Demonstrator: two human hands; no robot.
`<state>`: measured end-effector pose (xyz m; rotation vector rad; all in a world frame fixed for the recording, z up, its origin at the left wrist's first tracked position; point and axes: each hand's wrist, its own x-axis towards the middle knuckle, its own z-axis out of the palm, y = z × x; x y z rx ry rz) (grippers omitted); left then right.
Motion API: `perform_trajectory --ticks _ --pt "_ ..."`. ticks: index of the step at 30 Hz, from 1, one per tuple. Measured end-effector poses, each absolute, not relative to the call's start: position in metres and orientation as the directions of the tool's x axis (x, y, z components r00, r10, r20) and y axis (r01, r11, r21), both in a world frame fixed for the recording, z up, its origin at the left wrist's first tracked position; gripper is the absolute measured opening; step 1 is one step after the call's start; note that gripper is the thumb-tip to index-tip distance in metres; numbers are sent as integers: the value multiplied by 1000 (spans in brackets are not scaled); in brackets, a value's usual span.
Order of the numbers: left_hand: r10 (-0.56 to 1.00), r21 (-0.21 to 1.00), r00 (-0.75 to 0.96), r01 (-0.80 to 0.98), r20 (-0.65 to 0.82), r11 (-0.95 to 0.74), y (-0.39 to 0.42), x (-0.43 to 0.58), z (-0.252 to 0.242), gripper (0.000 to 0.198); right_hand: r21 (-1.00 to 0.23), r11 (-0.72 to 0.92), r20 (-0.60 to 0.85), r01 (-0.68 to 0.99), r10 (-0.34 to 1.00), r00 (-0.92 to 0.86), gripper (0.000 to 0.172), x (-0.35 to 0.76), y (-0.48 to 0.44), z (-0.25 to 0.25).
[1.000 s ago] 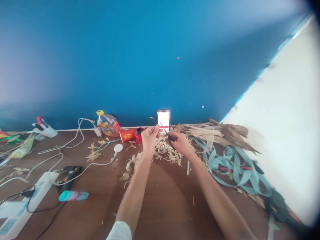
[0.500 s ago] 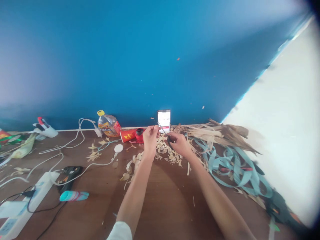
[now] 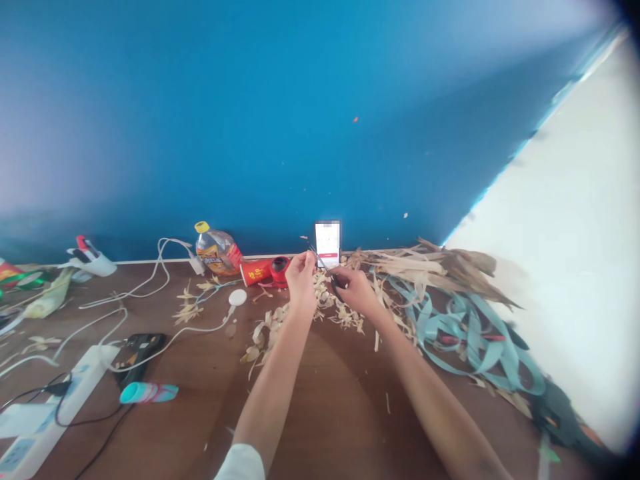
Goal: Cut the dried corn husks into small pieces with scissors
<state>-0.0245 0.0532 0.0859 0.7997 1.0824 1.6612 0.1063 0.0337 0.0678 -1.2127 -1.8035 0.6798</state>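
My right hand [image 3: 354, 288] is closed round the dark handles of a pair of scissors [image 3: 324, 264], whose blades point up and left toward my other hand. My left hand [image 3: 301, 275] is pinched close to the blades; whatever lies between its fingertips is too small to name. Below both hands, dry husk scraps [image 3: 345, 313] are heaped on the brown table [image 3: 340, 400]. A phone [image 3: 327, 241] with a lit screen leans upright against the blue wall just behind the fingers.
To the right lie dried corn husks [image 3: 450, 263], tangled blue ribbon [image 3: 470, 333] and a dark tool [image 3: 560, 413]. Leftward are a drink bottle [image 3: 217, 252], a red canister [image 3: 256, 271], a white round charger [image 3: 237, 297], a power strip [image 3: 60, 407] and a blue roll [image 3: 147, 393].
The scissors and my right hand have shifted slightly left, bringing the blades closer to my left fingertips. My left hand has hardly moved.
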Motion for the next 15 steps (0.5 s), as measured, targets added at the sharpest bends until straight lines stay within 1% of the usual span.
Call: perform_trajectory --ticks 5,12,15 --pt "940 903 -341 -403 8 -153 52 -20 82 35 -763 395 350 512 918 -188 23 105 33 67" --pt "938 885 -342 -450 -50 -117 49 -19 86 38 -741 402 365 539 913 -180 23 104 33 67" --pt "935 889 -351 -441 -49 -119 50 -21 85 37 -747 400 358 532 915 -186 24 103 33 67"
